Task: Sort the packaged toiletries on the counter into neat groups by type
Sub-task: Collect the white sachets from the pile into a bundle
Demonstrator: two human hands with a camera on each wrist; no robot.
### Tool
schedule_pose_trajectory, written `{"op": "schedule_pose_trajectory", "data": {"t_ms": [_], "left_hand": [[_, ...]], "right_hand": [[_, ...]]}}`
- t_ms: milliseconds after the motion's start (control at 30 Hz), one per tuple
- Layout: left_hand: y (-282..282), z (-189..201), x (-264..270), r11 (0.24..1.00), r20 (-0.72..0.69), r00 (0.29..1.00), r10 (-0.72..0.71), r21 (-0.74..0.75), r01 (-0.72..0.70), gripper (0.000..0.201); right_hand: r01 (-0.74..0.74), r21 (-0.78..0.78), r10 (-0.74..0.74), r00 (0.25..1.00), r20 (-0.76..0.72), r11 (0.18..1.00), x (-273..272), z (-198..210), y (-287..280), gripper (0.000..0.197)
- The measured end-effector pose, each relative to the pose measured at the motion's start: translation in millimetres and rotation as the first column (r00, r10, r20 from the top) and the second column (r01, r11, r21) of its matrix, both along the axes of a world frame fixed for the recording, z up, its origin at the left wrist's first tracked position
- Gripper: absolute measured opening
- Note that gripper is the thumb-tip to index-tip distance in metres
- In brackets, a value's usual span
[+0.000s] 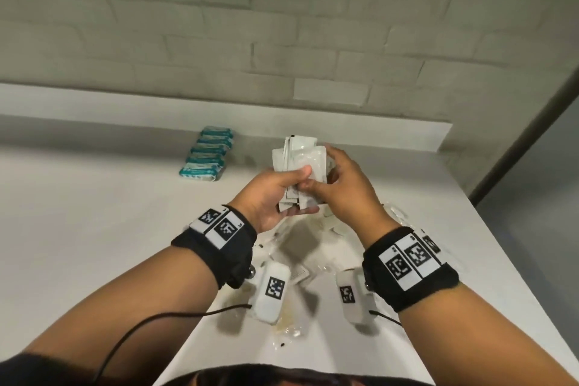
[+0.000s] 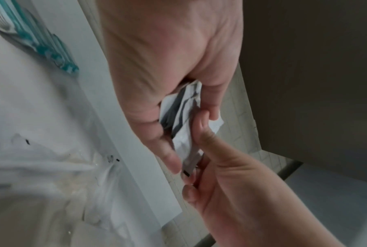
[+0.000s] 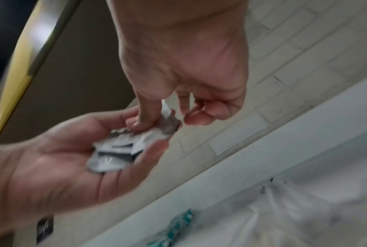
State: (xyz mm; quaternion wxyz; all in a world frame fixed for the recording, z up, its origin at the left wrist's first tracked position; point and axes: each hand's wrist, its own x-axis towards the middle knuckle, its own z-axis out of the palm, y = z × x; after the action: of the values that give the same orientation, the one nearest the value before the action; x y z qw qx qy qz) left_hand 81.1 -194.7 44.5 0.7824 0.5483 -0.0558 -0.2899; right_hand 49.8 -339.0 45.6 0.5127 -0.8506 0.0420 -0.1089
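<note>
Above the counter (image 1: 94, 197), nearer me than the teal packets (image 1: 206, 153) lined up at the back, the bundle of white sachets (image 1: 299, 163) stands upright between both hands. My left hand (image 1: 269, 194) curls round its lower end, thumb pressed on front. My right hand (image 1: 344, 185) pinches its right edge, fingers (image 3: 144, 115) half-curled, equally close. Loose clear packets (image 1: 300, 247) lie directly beneath.

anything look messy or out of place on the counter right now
Yes. The teal packets lie in a neat row near the back ledge, but the clear plastic packets beneath the hands lie strewn and overlapping. The white sachets, held by left hand and right hand, are fanned unevenly.
</note>
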Motion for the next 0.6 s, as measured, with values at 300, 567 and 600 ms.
{"op": "schedule_pose_trajectory", "data": {"t_ms": [300, 567, 600], "left_hand": [[44, 11, 9, 0.997, -0.085, 0.996, 0.01, -0.071, -0.016, 0.029], [59, 22, 7, 0.998, 0.075, 0.997, 0.037, 0.042, -0.04, 0.007], [61, 22, 6, 0.998, 0.071, 0.996, 0.047, 0.046, -0.051, 0.007]], "right_hand": [[0.092, -0.155, -0.007, 0.881, 0.474, 0.984, 8, 13, 13, 0.047], [-0.078, -0.363, 0.182, 0.948, 0.262, 0.929, -6, 8, 30, 0.085], [-0.049, -0.209, 0.111, 0.948, 0.299, 0.977, -7, 11, 28, 0.078]]}}
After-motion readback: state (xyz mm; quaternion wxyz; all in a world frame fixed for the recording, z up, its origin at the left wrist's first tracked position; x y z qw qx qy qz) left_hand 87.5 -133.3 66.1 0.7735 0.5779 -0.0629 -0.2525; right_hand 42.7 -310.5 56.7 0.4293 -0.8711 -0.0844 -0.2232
